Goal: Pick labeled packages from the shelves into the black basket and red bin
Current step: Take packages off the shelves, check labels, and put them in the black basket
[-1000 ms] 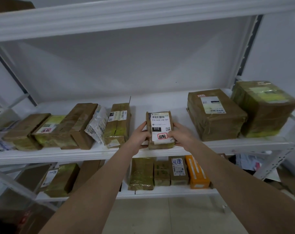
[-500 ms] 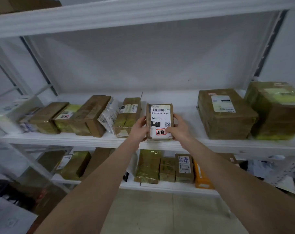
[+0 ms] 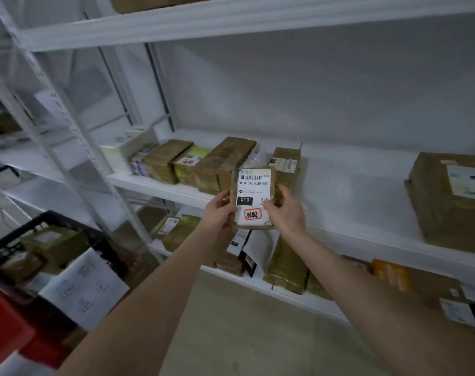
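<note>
Brown taped package (image 3: 254,198), label uppermost, is clasped along both long edges by the fingers of the left hand (image 3: 220,213) and right hand (image 3: 286,214), just before the shelf (image 3: 339,191). Probably light, stiff and tape-slick. The black basket (image 3: 51,214) is far left of the fingers.

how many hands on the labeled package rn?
2. Left hand grips the left edge of the package, right hand grips its right edge. Neither is hidden.
</note>
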### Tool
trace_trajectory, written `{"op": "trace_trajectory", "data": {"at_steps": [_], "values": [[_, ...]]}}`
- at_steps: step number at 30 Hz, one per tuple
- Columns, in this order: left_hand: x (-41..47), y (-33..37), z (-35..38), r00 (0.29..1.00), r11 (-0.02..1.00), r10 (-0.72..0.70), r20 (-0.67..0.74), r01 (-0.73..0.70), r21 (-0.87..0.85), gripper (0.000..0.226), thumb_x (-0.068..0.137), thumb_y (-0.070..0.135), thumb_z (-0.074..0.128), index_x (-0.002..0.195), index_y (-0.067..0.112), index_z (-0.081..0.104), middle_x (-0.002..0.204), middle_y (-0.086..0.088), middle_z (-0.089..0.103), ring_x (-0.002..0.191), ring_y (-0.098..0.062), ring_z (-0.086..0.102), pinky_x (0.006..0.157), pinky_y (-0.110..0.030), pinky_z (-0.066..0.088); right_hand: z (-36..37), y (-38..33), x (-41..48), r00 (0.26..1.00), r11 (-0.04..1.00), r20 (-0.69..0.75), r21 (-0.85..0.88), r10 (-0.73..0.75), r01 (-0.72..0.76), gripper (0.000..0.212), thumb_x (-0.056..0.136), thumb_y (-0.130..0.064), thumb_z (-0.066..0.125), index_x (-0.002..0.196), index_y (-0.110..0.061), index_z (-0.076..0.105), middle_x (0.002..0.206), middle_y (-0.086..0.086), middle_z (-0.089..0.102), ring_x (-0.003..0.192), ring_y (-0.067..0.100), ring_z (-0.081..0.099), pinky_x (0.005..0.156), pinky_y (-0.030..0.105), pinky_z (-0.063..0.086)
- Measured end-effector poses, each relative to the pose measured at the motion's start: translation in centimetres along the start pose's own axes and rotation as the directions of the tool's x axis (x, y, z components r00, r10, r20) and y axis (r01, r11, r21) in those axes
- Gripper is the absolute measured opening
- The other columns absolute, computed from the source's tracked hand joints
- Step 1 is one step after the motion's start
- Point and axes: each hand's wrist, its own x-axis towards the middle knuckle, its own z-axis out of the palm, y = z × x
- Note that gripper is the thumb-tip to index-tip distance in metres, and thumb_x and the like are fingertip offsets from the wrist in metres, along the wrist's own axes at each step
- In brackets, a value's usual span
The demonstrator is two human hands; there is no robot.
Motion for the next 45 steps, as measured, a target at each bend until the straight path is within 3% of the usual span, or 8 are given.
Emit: {"op": "trace_trajectory", "data": {"at_steps": [4, 9, 14, 20, 25, 28, 36, 45], "values": [[-0.1, -1.2, -7.2, 1.000, 1.000, 0.001, -0.020, -0.001, -0.005, 0.061, 0.086, 0.004, 0.061, 0.141, 0.021, 0.044, 0.110, -0.005, 0.070, 0.092, -0.023, 0.070, 0.064, -0.032, 0.055, 7.1, -1.4, -1.0, 0.999, 1.000, 0.039, -0.020, 0.020, -0.019, 0.051, 0.087, -0.033, 0.064, 0.133, -0.030, 0.043, 0.114, -0.006, 0.064, 0.069, -0.004, 0.056, 0.054, 0.016, 0.044], [-0.6, -3.1, -17.3, 0.995, 1.000, 0.004, -0.096, -0.003, 0.013, 0.059, 0.087, 0.000, 0.061, 0.140, 0.021, 0.045, 0.112, -0.003, 0.069, 0.071, -0.009, 0.069, 0.054, -0.024, 0.055, 17.3, -3.4, -2.0, 0.971, 0.995, 0.223, 0.025, 0.086, -0.094, 0.047, 0.084, -0.020, 0.068, 0.126, -0.023, 0.047, 0.121, 0.001, 0.064, 0.100, 0.017, 0.063, 0.087, 0.040, 0.053], [-0.8, -5.3, -27.8, 0.983, 0.998, -0.056, -0.173, 0.059, 0.011, 0.063, 0.088, 0.000, 0.062, 0.145, 0.017, 0.039, 0.129, -0.009, 0.060, 0.106, -0.031, 0.065, 0.074, -0.037, 0.057, 27.5, -5.9, -3.4, 0.901, 0.991, 0.417, 0.017, 0.116, -0.135, 0.068, 0.076, -0.008, 0.072, 0.136, -0.023, 0.044, 0.121, -0.005, 0.060, 0.096, 0.013, 0.057, 0.086, 0.031, 0.050], [-1.0, -7.8, -37.9, 0.946, 0.985, -0.161, -0.280, 0.170, 0.011, 0.066, 0.085, -0.004, 0.061, 0.142, 0.024, 0.042, 0.097, 0.013, 0.065, 0.081, -0.004, 0.067, 0.060, -0.022, 0.057, 37.9, -8.3, -5.3, 0.835, 0.994, 0.539, -0.057, 0.111, -0.095, 0.073, 0.077, -0.005, 0.073, 0.141, -0.021, 0.041, 0.131, 0.002, 0.059, 0.099, 0.012, 0.058, 0.065, 0.014, 0.048], [-0.4, -9.6, -44.3, 0.901, 0.976, -0.213, -0.377, 0.213, -0.044, 0.065, 0.085, -0.005, 0.056, 0.139, 0.030, 0.045, 0.123, 0.002, 0.062, 0.095, -0.016, 0.065, 0.077, -0.039, 0.058, 45.9, -9.6, -5.4, 0.756, 0.992, 0.642, -0.107, 0.126, -0.074, 0.073, 0.078, -0.004, 0.071, 0.142, -0.022, 0.040, 0.128, 0.003, 0.060, 0.107, 0.020, 0.061, 0.086, 0.037, 0.054], [0.8, -10.7, -48.2, 0.868, 0.968, -0.249, -0.429, 0.231, -0.095, 0.067, 0.085, -0.006, 0.054, 0.142, 0.028, 0.040, 0.130, -0.001, 0.057, 0.097, -0.016, 0.064, 0.081, -0.040, 0.057, 51.1, -10.3, -4.8, 0.722, 0.991, 0.681, -0.120, 0.119, -0.051, 0.075, 0.078, -0.003, 0.072, 0.143, -0.022, 0.040, 0.129, 0.004, 0.060, 0.099, 0.016, 0.061, 0.078, 0.030, 0.056], [7.6, -11.9, -58.6, 0.778, 0.953, -0.304, -0.549, 0.251, -0.172, 0.069, 0.086, -0.007, 0.054, 0.145, 0.022, 0.035, 0.097, 0.011, 0.065, 0.071, -0.005, 0.069, 0.051, -0.020, 0.052, 65.4, -12.6, -0.1, 0.582, 0.990, 0.804, -0.140, 0.119, -0.009, 0.078, 0.081, -0.007, 0.071, 0.147, -0.023, 0.033, 0.132, 0.002, 0.058, 0.108, 0.018, 0.060, 0.080, 0.031, 0.055], [17.3, -12.4, -67.8, 0.679, 0.926, -0.375, -0.631, 0.240, -0.292, 0.066, 0.087, 0.001, 0.062, 0.145, 0.015, 0.034, 0.129, -0.002, 0.056, 0.108, -0.022, 0.062, 0.074, -0.036, 0.058, 78.6, -14.9, 7.3, 0.482, 0.981, 0.868, -0.177, 0.119, 0.076, 0.075, 0.081, 0.000, 0.067, 0.145, -0.021, 0.036, 0.135, 0.004, 0.055, 0.112, 0.020, 0.058, 0.092, 0.041, 0.052]]}}
